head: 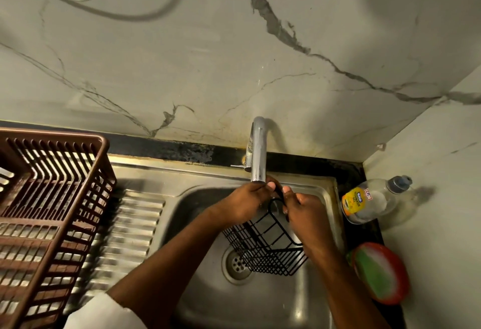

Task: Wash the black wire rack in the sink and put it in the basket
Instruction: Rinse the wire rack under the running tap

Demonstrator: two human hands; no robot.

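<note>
The black wire rack (pixel 270 248) hangs tilted inside the steel sink (pixel 197 198), its lower end above the drain (pixel 237 263). My left hand (pixel 247 203) and my right hand (pixel 303 211) both grip the rack's upper wire loop, thumbs on top, right under the chrome tap (pixel 258 154). I cannot tell whether water is running. The brown plastic basket (pixel 52 198) stands on the ribbed drainboard at the left.
A clear dish-soap bottle (pixel 369 200) lies on the black counter at the sink's right. Below it sits a red dish with a green scrub pad (pixel 380 272). A marble-patterned wall rises behind and to the right.
</note>
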